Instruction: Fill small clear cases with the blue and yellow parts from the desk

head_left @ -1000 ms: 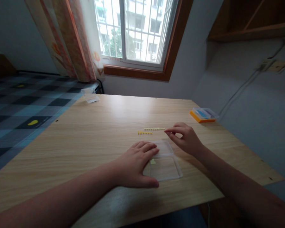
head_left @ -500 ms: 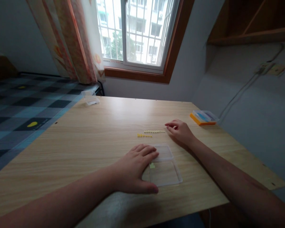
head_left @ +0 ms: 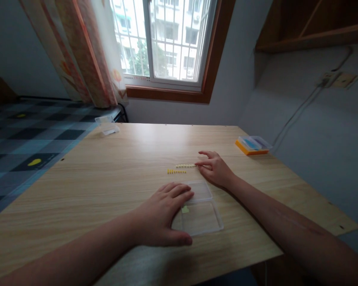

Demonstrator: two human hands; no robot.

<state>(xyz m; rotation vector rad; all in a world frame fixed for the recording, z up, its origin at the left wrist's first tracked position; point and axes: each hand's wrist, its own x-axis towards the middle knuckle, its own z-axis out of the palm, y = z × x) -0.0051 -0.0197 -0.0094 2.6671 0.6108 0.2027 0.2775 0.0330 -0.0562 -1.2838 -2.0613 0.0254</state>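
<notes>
My left hand lies flat with fingers apart on the left edge of an open clear plastic case near the table's front. A small pale green piece sits inside the case by my fingers. My right hand rests on the table beyond the case, fingers loosely extended, its fingertips touching the right end of a pale yellow row of tiny beads. A shorter, darker yellow row of beads lies just in front of the first row.
The wooden table stands against a window wall. An orange and clear box sits at the right rear. A small clear case lies at the far left corner. A bed with a checked cover lies left of the table.
My right hand came down onto the table and slid left until its fingertips met the end of the pale bead row. My left hand stayed on the case.
</notes>
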